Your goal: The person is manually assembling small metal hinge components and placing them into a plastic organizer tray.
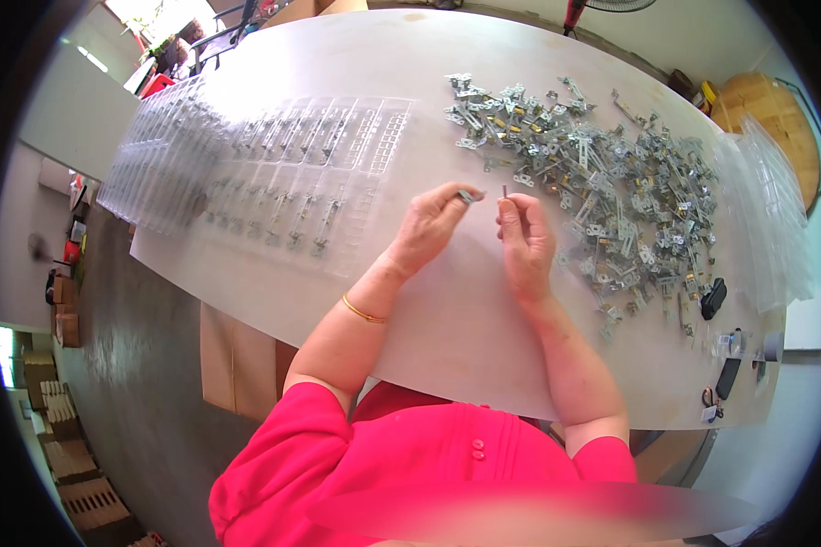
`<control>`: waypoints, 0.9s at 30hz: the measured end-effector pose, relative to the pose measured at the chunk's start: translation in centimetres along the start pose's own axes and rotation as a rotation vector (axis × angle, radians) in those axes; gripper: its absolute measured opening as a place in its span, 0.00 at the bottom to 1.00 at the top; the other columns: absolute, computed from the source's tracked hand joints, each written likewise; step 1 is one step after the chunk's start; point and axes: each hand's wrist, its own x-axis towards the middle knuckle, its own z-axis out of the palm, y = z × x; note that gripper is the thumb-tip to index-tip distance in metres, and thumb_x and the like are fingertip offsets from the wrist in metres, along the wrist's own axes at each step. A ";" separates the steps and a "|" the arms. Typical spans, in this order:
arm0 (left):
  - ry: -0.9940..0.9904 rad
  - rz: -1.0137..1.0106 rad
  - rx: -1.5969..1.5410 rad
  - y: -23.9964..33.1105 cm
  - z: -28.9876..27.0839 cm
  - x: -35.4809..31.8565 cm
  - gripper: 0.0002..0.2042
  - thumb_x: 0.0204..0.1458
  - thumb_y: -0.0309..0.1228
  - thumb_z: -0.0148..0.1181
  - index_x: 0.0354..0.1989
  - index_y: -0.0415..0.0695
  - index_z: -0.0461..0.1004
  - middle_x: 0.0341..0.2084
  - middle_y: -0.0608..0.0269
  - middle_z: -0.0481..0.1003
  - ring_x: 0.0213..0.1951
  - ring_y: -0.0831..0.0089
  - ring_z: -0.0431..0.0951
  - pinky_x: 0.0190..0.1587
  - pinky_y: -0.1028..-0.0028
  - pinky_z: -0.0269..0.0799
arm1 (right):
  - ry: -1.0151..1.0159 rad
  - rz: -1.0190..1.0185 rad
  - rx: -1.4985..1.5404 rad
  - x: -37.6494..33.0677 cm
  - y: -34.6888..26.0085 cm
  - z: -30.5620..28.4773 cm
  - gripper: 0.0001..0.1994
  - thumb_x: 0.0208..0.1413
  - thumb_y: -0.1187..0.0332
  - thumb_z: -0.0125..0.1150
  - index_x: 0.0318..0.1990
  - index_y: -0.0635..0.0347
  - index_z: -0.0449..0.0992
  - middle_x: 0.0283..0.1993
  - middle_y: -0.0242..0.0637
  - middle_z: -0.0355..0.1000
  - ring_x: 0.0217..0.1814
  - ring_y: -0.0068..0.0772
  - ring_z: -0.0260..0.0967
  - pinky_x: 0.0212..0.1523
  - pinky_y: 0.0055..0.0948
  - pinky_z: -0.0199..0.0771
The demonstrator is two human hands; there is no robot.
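Hand at left (431,224) pinched a small silvery metal piece (467,196); right hand (525,239) held a thin, dark, metallic-looking upright rod (505,190). Light, steady pinches seemed best for control.

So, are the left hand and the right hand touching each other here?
Apart. The head view shows it: pale tabletop is visible between the fingertips of the left hand and those of the right hand.
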 end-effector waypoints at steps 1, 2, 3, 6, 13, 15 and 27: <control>-0.010 0.000 -0.002 0.2 -0.3 0.1 0.12 0.63 0.30 0.50 0.46 0.41 0.80 0.19 0.75 0.65 0.25 0.83 0.64 0.31 0.80 0.65 | -0.021 0.034 -0.039 0.0 0.2 0.1 0.03 0.65 0.70 0.60 0.41 0.58 0.76 0.29 0.19 0.65 0.28 0.10 0.56 0.28 0.16 0.58; -0.026 -0.081 -0.057 0.3 -0.7 0.2 0.13 0.63 0.30 0.49 0.45 0.40 0.80 0.18 0.74 0.65 0.24 0.84 0.63 0.30 0.80 0.63 | -0.041 0.069 -0.077 0.0 0.3 0.2 0.04 0.66 0.69 0.59 0.41 0.58 0.76 0.27 0.17 0.64 0.28 0.09 0.55 0.27 0.15 0.57; -0.043 -0.164 -0.110 0.4 -0.8 0.3 0.14 0.63 0.30 0.47 0.45 0.39 0.80 0.17 0.74 0.64 0.23 0.84 0.62 0.29 0.80 0.62 | -0.030 0.069 -0.080 -0.1 0.5 0.1 0.04 0.66 0.69 0.59 0.41 0.58 0.76 0.27 0.17 0.64 0.28 0.09 0.55 0.27 0.15 0.57; -0.049 -0.173 -0.168 0.1 -0.9 0.3 0.14 0.62 0.32 0.47 0.43 0.39 0.80 0.16 0.74 0.62 0.23 0.84 0.61 0.28 0.79 0.61 | -0.085 0.066 -0.085 -0.2 0.7 0.3 0.04 0.65 0.69 0.60 0.41 0.59 0.77 0.26 0.17 0.65 0.27 0.09 0.56 0.26 0.16 0.57; -0.058 -0.154 -0.054 0.3 -0.7 0.3 0.14 0.62 0.31 0.47 0.41 0.40 0.80 0.16 0.74 0.62 0.22 0.84 0.61 0.27 0.79 0.59 | -0.108 0.060 -0.119 -0.2 0.1 0.3 0.04 0.64 0.71 0.61 0.40 0.60 0.77 0.25 0.19 0.65 0.26 0.10 0.56 0.26 0.18 0.58; -0.050 -0.132 0.007 0.3 -0.6 0.3 0.14 0.62 0.32 0.47 0.41 0.40 0.80 0.15 0.74 0.62 0.22 0.84 0.61 0.26 0.79 0.59 | -0.097 0.055 -0.128 -0.3 0.1 0.2 0.03 0.64 0.71 0.61 0.39 0.61 0.77 0.25 0.20 0.65 0.25 0.10 0.56 0.25 0.18 0.58; -0.047 0.239 0.378 -0.1 -0.5 0.2 0.08 0.60 0.25 0.51 0.40 0.38 0.78 0.26 0.55 0.76 0.29 0.66 0.76 0.35 0.70 0.71 | -0.110 -0.028 -0.316 0.0 0.6 -0.1 0.03 0.63 0.72 0.60 0.40 0.61 0.75 0.27 0.30 0.71 0.26 0.18 0.65 0.28 0.24 0.67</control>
